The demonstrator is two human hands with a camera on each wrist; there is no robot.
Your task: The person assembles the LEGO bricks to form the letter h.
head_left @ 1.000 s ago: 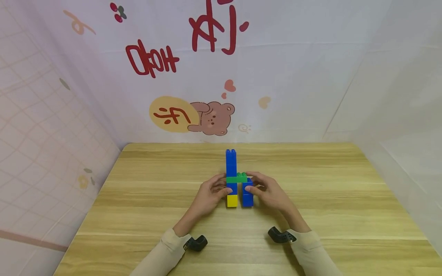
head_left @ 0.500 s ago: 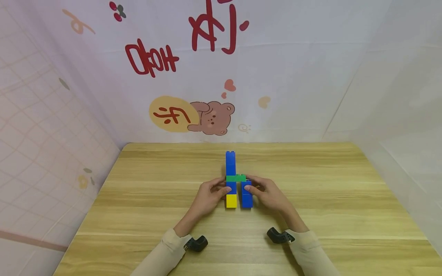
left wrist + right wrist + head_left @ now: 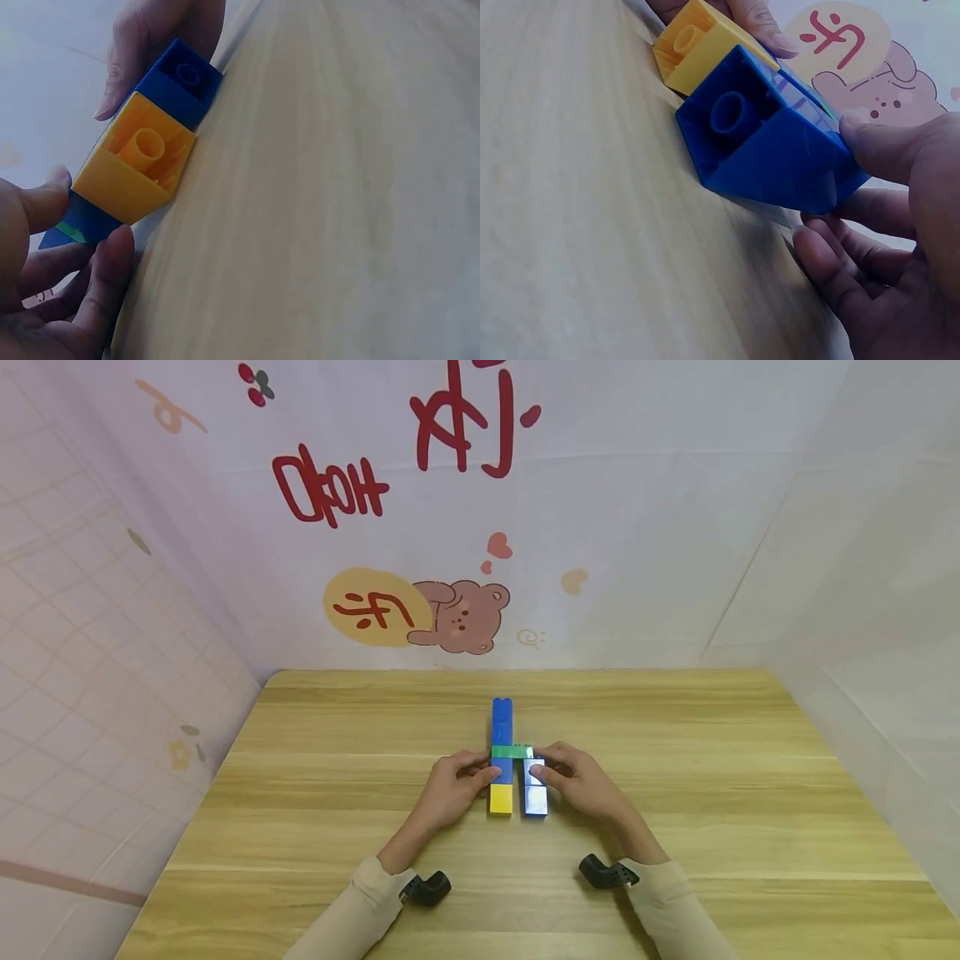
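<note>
In the head view, a structure of toy building blocks leans well back, low at the table. Its longer left column has blue blocks (image 3: 502,721) above a green bar block (image 3: 512,752), then another blue block and a yellow block (image 3: 501,799). Two blue blocks (image 3: 536,800) form a shorter leg on the right. My left hand (image 3: 451,789) pinches the blue block just above the yellow one. My right hand (image 3: 585,779) grips the right leg's upper block. In the wrist views, hollow undersides of the yellow block (image 3: 142,157) and blue block (image 3: 757,135) face me.
The wooden table (image 3: 322,843) extends around the hands. A white printed cloth (image 3: 637,510) hangs behind and at both sides. Black curved wrist mounts (image 3: 426,889) stick out from the sleeves over the table.
The structure has tipped further back, its top now lower in the view and its studs less visible. Glare has appeared on the right leg. Both hands keep their grip and barely shift.
</note>
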